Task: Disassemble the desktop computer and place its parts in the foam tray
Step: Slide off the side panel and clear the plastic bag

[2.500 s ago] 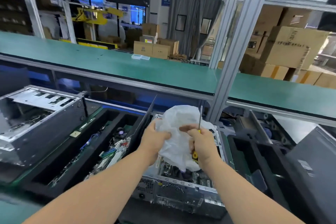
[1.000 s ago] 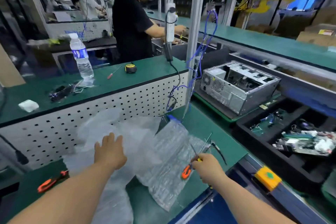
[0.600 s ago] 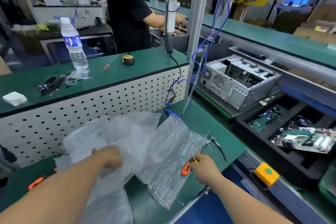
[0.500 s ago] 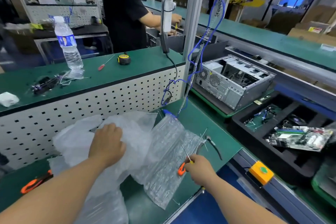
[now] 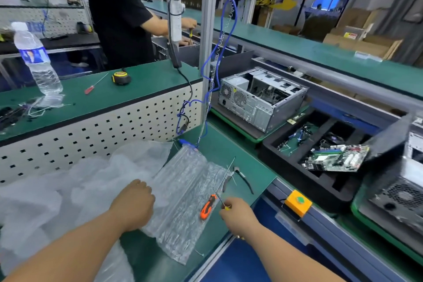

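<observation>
My left hand presses with curled fingers into a crumpled clear plastic bag on the green side bench. My right hand grips a thin yellow-handled screwdriver just above a sheet of bubble wrap. An orange-handled screwdriver lies on that sheet beside my right hand. To the right, the black foam tray holds a green motherboard and cables. An open silver computer case stands behind the tray. Part of another case shows at the far right.
Pliers lie near the bench edge. A yellow box with a green button sits on the rail. A water bottle, a red screwdriver and a tape measure are on the upper shelf. Another person works beyond it.
The view swung left from the computer case to the side bench. The white plastic left both hands and now lies on the pile; my left hand has closed onto it.
</observation>
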